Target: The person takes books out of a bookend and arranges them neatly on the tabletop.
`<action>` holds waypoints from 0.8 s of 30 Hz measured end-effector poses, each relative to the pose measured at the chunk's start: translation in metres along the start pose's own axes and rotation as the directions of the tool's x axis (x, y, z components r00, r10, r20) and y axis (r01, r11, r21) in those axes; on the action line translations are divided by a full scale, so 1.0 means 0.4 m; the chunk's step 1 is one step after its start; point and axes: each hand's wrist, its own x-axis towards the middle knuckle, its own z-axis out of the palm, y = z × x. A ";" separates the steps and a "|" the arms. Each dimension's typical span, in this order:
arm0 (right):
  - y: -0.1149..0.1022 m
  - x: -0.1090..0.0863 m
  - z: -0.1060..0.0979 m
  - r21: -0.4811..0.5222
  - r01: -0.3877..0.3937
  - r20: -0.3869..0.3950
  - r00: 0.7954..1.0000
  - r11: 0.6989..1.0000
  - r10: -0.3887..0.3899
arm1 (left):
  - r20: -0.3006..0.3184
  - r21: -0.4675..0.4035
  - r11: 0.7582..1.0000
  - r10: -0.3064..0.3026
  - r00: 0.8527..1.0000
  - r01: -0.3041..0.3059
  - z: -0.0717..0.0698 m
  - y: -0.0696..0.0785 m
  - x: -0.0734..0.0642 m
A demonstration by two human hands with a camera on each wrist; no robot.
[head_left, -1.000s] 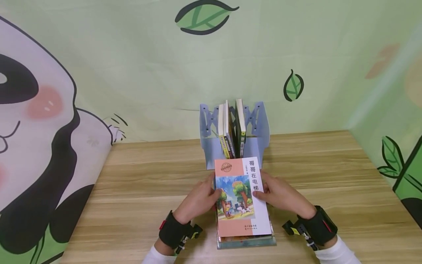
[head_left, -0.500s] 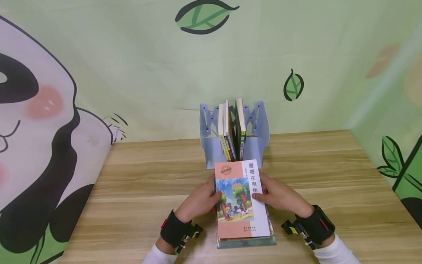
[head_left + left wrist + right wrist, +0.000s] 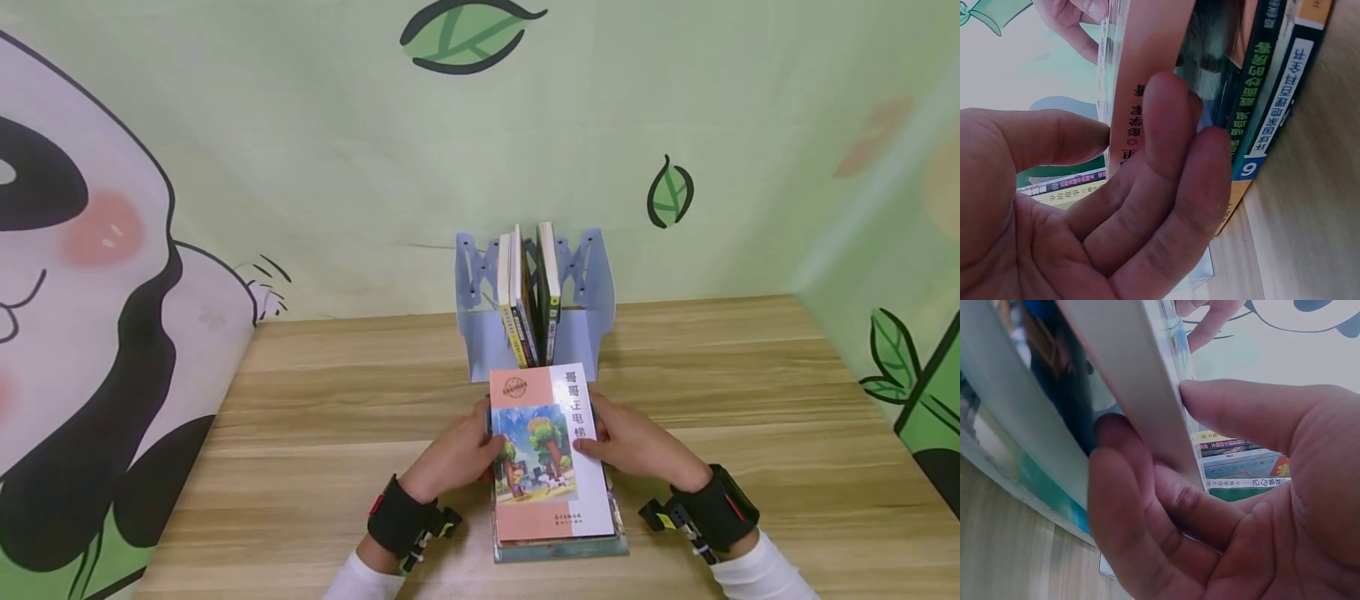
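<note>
A pink and white paperback book (image 3: 534, 467) with a picture of trees on its cover is held between both hands, above a small stack of books (image 3: 562, 552). On its left edge, my left hand (image 3: 459, 450) has the thumb on the cover and fingers curled underneath; the left wrist view shows them along the pink spine (image 3: 1132, 81). My right hand (image 3: 645, 443) pinches the opposite edge, thumb on top. In the right wrist view its fingers bend under the page edges (image 3: 1141, 381). The spines of the lower books (image 3: 1266, 119) show beneath.
Just behind the book stands a light blue book rack (image 3: 474, 333) with several upright books (image 3: 549, 283) in its middle. The wooden table (image 3: 322, 417) meets a green wall (image 3: 337, 167) printed with leaves and a panda.
The paperback has shifted slightly towards me and tilted a little, both hands moving with it. Its lower edge covers slightly more of the stack. The rack stays put.
</note>
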 end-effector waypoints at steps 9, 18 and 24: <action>0.007 0.003 0.003 0.015 0.014 0.017 1.000 1.000 -0.014 | 0.010 0.020 1.000 0.004 1.000 -0.004 0.002 -0.006 0.002; 0.008 0.002 0.009 0.029 -0.005 0.050 0.999 1.000 0.004 | 0.017 0.046 0.999 0.004 1.000 -0.004 0.008 -0.019 0.007; 0.013 0.008 0.017 -0.009 -0.042 0.053 0.998 0.999 0.043 | 0.002 0.144 0.990 0.013 1.000 -0.014 0.010 -0.026 0.011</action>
